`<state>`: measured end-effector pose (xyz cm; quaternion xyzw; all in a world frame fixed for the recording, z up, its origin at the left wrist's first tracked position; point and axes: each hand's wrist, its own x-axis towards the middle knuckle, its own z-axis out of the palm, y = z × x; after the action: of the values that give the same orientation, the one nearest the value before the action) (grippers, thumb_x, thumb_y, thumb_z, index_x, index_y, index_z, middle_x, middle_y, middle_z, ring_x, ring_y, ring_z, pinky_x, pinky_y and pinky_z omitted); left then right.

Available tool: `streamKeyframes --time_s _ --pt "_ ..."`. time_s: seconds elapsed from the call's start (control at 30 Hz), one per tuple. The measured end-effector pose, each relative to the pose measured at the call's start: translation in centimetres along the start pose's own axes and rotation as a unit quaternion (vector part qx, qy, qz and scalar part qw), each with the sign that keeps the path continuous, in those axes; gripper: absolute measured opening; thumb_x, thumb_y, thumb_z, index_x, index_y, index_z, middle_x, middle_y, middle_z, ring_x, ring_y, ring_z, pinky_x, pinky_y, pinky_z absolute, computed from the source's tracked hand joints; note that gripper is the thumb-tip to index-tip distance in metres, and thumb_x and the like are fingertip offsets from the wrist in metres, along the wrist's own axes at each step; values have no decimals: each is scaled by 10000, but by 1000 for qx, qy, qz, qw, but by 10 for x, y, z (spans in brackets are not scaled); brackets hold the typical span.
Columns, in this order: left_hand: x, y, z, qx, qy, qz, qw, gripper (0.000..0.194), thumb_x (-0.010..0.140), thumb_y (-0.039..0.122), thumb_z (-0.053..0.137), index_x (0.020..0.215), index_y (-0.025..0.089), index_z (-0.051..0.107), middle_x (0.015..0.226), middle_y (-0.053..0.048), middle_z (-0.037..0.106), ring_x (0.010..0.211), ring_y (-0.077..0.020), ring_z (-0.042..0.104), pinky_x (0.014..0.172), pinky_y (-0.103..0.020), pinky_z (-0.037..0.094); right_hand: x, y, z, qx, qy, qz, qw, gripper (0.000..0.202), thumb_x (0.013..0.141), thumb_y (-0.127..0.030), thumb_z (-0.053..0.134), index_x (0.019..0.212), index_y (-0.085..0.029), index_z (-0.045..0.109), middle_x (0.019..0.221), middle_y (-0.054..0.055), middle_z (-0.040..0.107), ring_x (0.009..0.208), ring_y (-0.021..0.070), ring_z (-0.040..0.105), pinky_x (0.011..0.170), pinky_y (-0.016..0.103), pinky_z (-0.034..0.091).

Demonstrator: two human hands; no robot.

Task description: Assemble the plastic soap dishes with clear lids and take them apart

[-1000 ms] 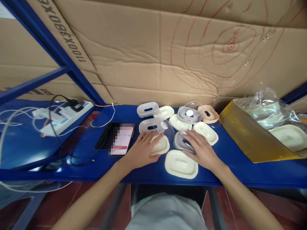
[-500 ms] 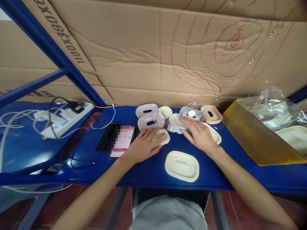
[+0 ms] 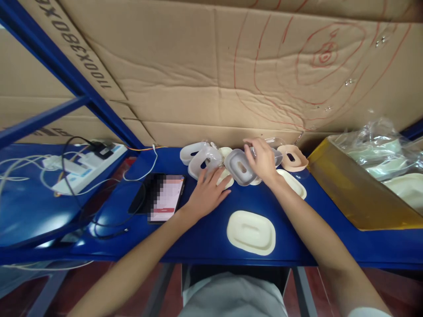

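Backdrop: tan cardboard wall (image 3: pixel 172 70), creased, with rough red rings (image 3: pixel 325 55) drawn upper right; black printed digits (image 3: pixel 82 50) run down a strip at left. Blue metal post (image 3: pixel 49 57) slants across the left side, crossbar (image 3: pixel 42 119) joining it. Blue tabletop (image 3: pixel 198 237), glossy; white glare at left. Below: dark red floor (image 3: pixel 112 281), pale seams, grey legs (image 3: pixel 302 290).

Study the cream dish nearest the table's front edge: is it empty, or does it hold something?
Empty: the cream dish shows its whole upper face, with nothing lying on it.
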<state>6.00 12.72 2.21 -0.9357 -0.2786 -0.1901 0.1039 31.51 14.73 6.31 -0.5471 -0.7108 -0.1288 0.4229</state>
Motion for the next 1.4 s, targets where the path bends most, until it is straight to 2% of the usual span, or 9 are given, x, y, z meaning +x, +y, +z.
streamKeyframes --time_s 0.23,0.33,0.43,0.53,0.67,0.83,1.03,1.23,1.4 --pt "-47 56 -29 -186 -78 177 963 805 1006 776 602 1624 271 493 1716 -199 445 1583 -401 422 1312 -666 243 -66 1 -62 56 -47 -51 996 238 1094 -232 567 1290 -249 701 1221 100 793 1155 286 738 1005 451 559" --pt "-48 69 -28 -179 -98 202 958 773 960 711 731 1559 257 550 1667 -179 513 1521 -394 490 1275 -626 309 -100 6 -77 34 -91 -72 993 252 1074 -211 611 1305 -253 701 1218 96 800 1105 276 754 968 440 566" --pt "-34 72 -22 -156 -90 210 961 481 1016 518 742 1386 223 656 1469 -126 672 1328 -318 634 1136 -490 454 -110 14 -80 22 -66 -52 996 246 1065 -219 623 1290 -263 711 1204 92 802 1103 281 756 965 452 577" --pt "-19 69 -17 -116 -51 215 968 207 1054 381 707 1170 210 707 1346 -94 723 1192 -272 682 1039 -443 484 -105 19 -78 28 -22 -4 999 239 1079 -248 591 1281 -273 717 1202 96 798 1144 298 748 997 488 588" --pt "-5 63 -10 -72 -21 211 975 138 1068 337 709 1040 202 701 1383 -89 718 1138 -257 686 1000 -436 478 -104 21 -78 32 -26 6 999 230 1088 -290 576 1264 -277 723 1179 96 804 1121 302 755 986 502 601" --pt "10 53 -15 -46 -13 193 980 111 1115 260 628 1041 192 676 1190 -50 757 997 -228 689 849 -403 450 -106 18 -84 27 -16 11 999 203 1096 -285 570 1235 -260 717 1169 103 802 1100 287 757 972 482 600" --pt "35 31 -25 -9 38 132 991 118 1129 248 591 1068 197 679 1168 -62 744 1026 -239 699 896 -400 440 -102 16 -88 20 -22 7 1000 194 1093 -275 582 1225 -246 721 1166 95 806 1108 282 749 984 476 582" --pt "64 12 -10 3 28 57 998 187 1124 237 549 1079 182 722 1103 -93 735 988 -275 701 860 -415 451 -102 18 -88 19 -40 1 999 217 1104 -289 554 1218 -252 735 1157 94 809 1105 288 750 978 485 577" --pt "99 -6 6 -7 30 -13 999 226 1085 135 508 1153 160 723 1148 -142 720 1060 -320 692 902 -449 474 -105 -11 -82 47 -115 -66 990 227 1092 -351 631 1269 -245 726 1229 94 806 1125 261 748 988 444 561"
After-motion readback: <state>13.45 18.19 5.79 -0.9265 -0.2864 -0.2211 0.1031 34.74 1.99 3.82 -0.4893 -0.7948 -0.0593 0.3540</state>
